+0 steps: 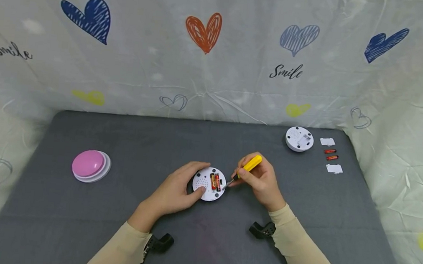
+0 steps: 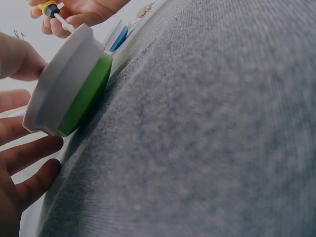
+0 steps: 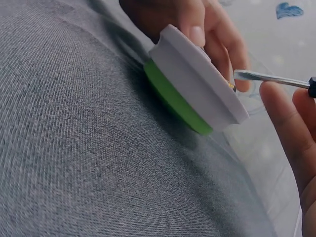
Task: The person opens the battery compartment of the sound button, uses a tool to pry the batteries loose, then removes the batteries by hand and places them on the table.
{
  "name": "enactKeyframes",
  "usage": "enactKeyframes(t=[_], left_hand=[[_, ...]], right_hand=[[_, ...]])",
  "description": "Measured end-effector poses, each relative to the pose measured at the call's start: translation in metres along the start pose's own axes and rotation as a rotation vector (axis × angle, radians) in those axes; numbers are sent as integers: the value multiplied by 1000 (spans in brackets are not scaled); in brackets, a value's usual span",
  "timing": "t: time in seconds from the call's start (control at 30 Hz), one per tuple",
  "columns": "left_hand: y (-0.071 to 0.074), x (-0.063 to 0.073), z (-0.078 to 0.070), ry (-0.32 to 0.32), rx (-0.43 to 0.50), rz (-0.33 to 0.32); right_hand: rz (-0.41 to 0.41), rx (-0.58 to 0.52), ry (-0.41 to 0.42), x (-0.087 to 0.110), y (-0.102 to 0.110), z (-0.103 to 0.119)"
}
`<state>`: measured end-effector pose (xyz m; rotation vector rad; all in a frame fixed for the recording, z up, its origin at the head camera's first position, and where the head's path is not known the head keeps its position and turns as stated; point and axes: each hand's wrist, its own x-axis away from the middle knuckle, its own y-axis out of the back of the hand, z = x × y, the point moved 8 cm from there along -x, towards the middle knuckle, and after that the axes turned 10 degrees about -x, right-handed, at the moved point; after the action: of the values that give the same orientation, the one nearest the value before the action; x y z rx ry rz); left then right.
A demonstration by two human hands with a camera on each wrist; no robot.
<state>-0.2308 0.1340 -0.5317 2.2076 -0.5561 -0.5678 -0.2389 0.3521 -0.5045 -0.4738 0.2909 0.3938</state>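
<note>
A round white buzzer [image 1: 203, 175] lies upside down at mid-table, its green dome [image 3: 170, 94] facing the cloth. Two orange-and-black batteries [image 1: 215, 182] sit side by side in its uncovered compartment. My left hand [image 1: 176, 192] holds the buzzer from the left, thumb on the upturned base and fingers spread round the far rim. Between thumb and fingers, my right hand [image 1: 260, 180] grips a screwdriver [image 1: 251, 163] with a yellow handle. Its flat metal blade [image 3: 269, 77] points down-left, the tip close over the base beside the batteries.
At the left stands a pink-domed buzzer [image 1: 88, 164]. Another overturned buzzer [image 1: 298, 140], blue underneath, is at the back right. Beside it lie two white battery covers [image 1: 327, 141] and two loose batteries [image 1: 330, 151]. A patterned curtain [image 1: 239, 75] hangs behind the grey table [image 1: 150, 137].
</note>
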Motion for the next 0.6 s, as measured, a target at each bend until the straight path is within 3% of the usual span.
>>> enactKeyframes(t=[0.27, 0.6], left_hand=[[-2, 0, 1, 18, -31, 26], [-3, 0, 1, 24, -43, 46]], right_hand=[[-5, 112, 8, 1, -3, 1], [12, 126, 25, 2, -6, 3]])
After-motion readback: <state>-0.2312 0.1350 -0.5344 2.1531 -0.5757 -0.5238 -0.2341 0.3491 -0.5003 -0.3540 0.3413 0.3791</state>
